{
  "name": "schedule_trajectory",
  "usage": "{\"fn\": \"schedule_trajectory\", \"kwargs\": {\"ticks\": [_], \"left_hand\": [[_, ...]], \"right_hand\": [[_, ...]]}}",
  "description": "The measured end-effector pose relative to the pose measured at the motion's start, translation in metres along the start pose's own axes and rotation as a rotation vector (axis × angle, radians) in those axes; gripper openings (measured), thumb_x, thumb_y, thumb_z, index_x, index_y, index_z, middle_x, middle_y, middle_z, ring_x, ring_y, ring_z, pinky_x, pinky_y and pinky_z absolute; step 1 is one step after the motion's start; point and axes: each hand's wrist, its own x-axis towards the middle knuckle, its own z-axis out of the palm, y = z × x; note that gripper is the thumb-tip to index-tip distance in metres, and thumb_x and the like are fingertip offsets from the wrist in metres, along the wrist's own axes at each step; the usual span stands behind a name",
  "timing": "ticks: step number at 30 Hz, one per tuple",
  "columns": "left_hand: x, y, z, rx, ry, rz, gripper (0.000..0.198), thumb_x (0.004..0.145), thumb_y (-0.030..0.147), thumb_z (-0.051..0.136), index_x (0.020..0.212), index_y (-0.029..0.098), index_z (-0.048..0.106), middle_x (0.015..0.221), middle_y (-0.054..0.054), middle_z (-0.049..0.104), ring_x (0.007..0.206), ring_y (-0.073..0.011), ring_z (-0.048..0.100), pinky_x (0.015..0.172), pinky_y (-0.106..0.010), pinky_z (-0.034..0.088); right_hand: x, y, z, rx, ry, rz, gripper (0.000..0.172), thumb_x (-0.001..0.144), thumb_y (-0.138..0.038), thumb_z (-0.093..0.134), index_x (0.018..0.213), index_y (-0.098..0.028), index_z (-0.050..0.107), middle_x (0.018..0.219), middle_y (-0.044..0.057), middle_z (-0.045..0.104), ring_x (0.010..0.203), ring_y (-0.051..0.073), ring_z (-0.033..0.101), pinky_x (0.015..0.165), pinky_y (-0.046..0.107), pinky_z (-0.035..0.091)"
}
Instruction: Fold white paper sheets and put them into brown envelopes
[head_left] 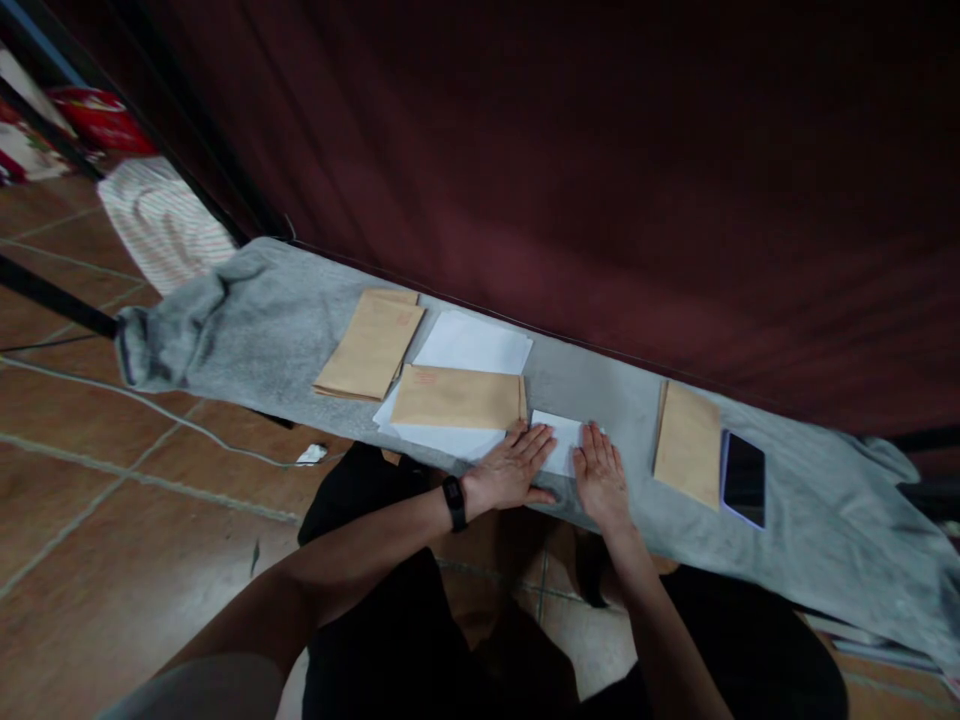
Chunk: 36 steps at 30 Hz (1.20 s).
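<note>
My left hand (pixel 512 468) and my right hand (pixel 601 477) both lie flat, fingers stretched out, on a small folded white paper (pixel 559 437) near the front edge of a grey cloth-covered table (pixel 600 395). A black watch sits on my left wrist. Just left of my left hand a brown envelope (pixel 456 397) rests on a stack of white sheets (pixel 472 347). Neither hand grips anything.
A pile of brown envelopes (pixel 370 345) lies further left. Another brown envelope (pixel 688 443) and a dark phone (pixel 744 478) lie to the right. A dark red curtain (pixel 600 180) hangs behind the table. A white cable (pixel 150 405) crosses the tiled floor.
</note>
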Motion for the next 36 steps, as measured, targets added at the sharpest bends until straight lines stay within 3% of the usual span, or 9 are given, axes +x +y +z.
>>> {"fn": "schedule_trajectory", "kwargs": {"ticks": [4,8,12,16,24,29,32,36], "left_hand": [[0.001,0.002,0.001,0.002,-0.009,-0.008,0.092,0.092,0.074,0.038,0.154,0.007,0.028,0.162,-0.021,0.024,0.153,-0.0289,0.016,0.124,-0.049,0.004],[0.002,0.001,0.0,-0.018,-0.004,-0.01,0.09,0.091,0.073,0.041,0.155,0.01,0.029,0.162,-0.019,0.026,0.153,-0.0288,0.016,0.124,-0.05,0.006],[0.004,0.001,-0.003,-0.028,-0.009,-0.002,0.087,0.092,0.071,0.042,0.153,0.01,0.032,0.16,-0.019,0.032,0.153,-0.0287,0.017,0.124,-0.05,0.005],[0.005,0.001,-0.005,-0.038,-0.031,0.009,0.09,0.091,0.07,0.046,0.149,0.003,0.037,0.154,-0.024,0.04,0.152,-0.0299,0.019,0.124,-0.048,0.005],[0.004,0.001,-0.006,-0.009,-0.025,0.012,0.087,0.094,0.07,0.036,0.151,0.003,0.034,0.16,-0.023,0.03,0.152,-0.0301,0.02,0.125,-0.047,0.007],[0.003,-0.004,-0.004,-0.01,-0.01,-0.008,0.082,0.097,0.066,0.034,0.151,0.005,0.035,0.159,-0.021,0.031,0.152,-0.0289,0.022,0.125,-0.048,0.009],[0.004,-0.001,-0.006,-0.021,0.01,-0.032,0.072,0.1,0.058,0.034,0.15,0.007,0.037,0.158,-0.019,0.037,0.151,-0.0277,0.025,0.125,-0.049,0.01],[0.021,0.019,-0.01,-0.048,0.093,-0.028,0.061,0.101,0.04,0.032,0.153,0.007,0.032,0.16,-0.017,0.033,0.152,-0.0257,0.021,0.126,-0.048,0.013]], "right_hand": [[-0.006,0.012,-0.007,-0.007,0.017,0.042,0.059,0.105,-0.035,0.019,0.155,-0.007,0.031,0.16,0.018,0.033,0.148,0.028,0.03,0.119,0.05,0.027],[0.001,0.001,-0.015,0.05,0.078,0.099,0.059,0.104,-0.035,0.02,0.153,-0.004,0.035,0.159,0.02,0.034,0.149,0.031,0.029,0.118,0.053,0.028],[0.017,-0.03,-0.013,0.228,-0.013,-0.037,0.059,0.106,-0.038,0.014,0.156,-0.013,0.03,0.16,0.014,0.034,0.149,0.023,0.03,0.119,0.049,0.03],[0.023,-0.049,-0.005,0.234,-0.101,-0.174,0.057,0.106,-0.037,0.012,0.156,-0.017,0.03,0.161,0.01,0.035,0.15,0.02,0.028,0.121,0.046,0.026],[0.01,-0.02,-0.004,0.032,-0.044,-0.057,0.056,0.106,-0.035,0.021,0.156,-0.013,0.029,0.161,0.013,0.032,0.15,0.024,0.027,0.12,0.047,0.024],[0.006,-0.005,-0.007,-0.012,-0.025,0.044,0.056,0.105,-0.035,0.023,0.156,-0.013,0.03,0.16,0.012,0.034,0.149,0.025,0.029,0.119,0.046,0.025],[0.006,-0.005,-0.007,-0.014,-0.03,0.076,0.056,0.105,-0.035,0.024,0.156,-0.013,0.031,0.161,0.011,0.033,0.149,0.026,0.03,0.12,0.046,0.024],[0.007,-0.009,-0.011,-0.019,-0.041,0.084,0.056,0.104,-0.033,0.026,0.156,-0.013,0.032,0.16,0.012,0.034,0.148,0.026,0.031,0.12,0.047,0.024]]}}
